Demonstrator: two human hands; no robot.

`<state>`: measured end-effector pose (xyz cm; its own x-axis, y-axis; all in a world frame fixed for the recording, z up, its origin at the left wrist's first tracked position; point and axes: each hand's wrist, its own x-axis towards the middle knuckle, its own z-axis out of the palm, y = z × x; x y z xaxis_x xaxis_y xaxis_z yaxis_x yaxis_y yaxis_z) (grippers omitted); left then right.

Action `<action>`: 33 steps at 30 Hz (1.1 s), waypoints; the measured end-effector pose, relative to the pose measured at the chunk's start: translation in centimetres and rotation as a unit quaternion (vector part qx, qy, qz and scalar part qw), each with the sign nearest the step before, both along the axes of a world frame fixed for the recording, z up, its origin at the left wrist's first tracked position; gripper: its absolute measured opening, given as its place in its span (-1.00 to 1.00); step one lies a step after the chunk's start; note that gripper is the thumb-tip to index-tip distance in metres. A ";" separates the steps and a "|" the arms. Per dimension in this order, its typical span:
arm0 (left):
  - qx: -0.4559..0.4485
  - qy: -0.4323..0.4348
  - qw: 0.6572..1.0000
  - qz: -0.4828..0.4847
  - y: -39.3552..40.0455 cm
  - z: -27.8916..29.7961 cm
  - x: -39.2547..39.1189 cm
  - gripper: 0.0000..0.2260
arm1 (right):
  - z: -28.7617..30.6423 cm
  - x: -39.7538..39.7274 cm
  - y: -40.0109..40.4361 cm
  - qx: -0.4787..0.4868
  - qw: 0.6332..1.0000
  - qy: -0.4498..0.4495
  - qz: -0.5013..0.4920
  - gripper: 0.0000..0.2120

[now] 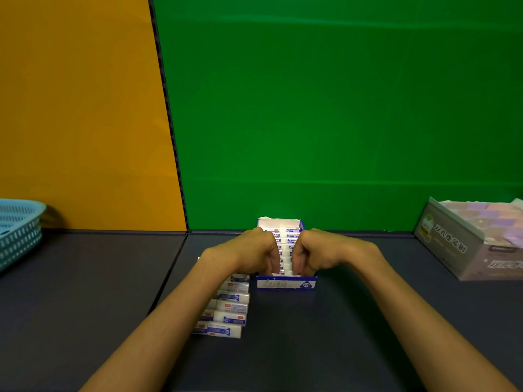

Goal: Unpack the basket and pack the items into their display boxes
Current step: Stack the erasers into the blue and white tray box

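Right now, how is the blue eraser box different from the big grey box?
The blue eraser box is small and sits in the middle between both hands; the big grey box stands far right, untouched. The blue one holds white erasers in rows; the grey one holds pale purple items. Both are open-topped and sit on the dark table.

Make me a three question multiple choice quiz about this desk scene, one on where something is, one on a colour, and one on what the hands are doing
1. Where do the loose white erasers lie?
A. Left of the blue-and-white display box
B. In the basket
C. On the grey carton

2. What colour is the plastic mesh basket?
A. Red
B. Light blue
C. Black

3. What are the left hand and right hand doing?
A. Lying flat on the dark table
B. Lifting the basket
C. Reaching, fingers curled, into the display box

Answers: 1 A, the erasers are stacked beside the box's left wall. 2 B, its mesh is pale blue. 3 C, both hands' fingers dip among the packed erasers.
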<state>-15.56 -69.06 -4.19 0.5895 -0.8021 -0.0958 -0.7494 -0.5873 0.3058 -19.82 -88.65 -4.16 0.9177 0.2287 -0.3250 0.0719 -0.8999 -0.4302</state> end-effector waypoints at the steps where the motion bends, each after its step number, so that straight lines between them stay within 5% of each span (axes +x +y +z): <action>1: 0.007 0.004 1.000 -0.002 0.0 0.0 0.1 -0.75 | 0.0 0.0 0.0 0.002 1.000 0.000 0.001 -0.76; 21: -0.015 0.035 0.999 -0.022 0.2 -1.5 1.4 -0.76 | 0.7 0.0 0.3 -0.050 0.998 -0.007 0.020 -0.79; 29: -0.163 0.017 0.986 0.023 2.2 -0.8 1.6 -0.88 | 1.0 -0.2 0.2 -0.031 0.999 -0.021 0.028 -0.79; 33: -0.168 0.015 0.983 0.067 5.1 -1.0 3.0 -0.87 | 1.0 0.5 2.2 0.013 0.993 -0.113 0.023 -0.84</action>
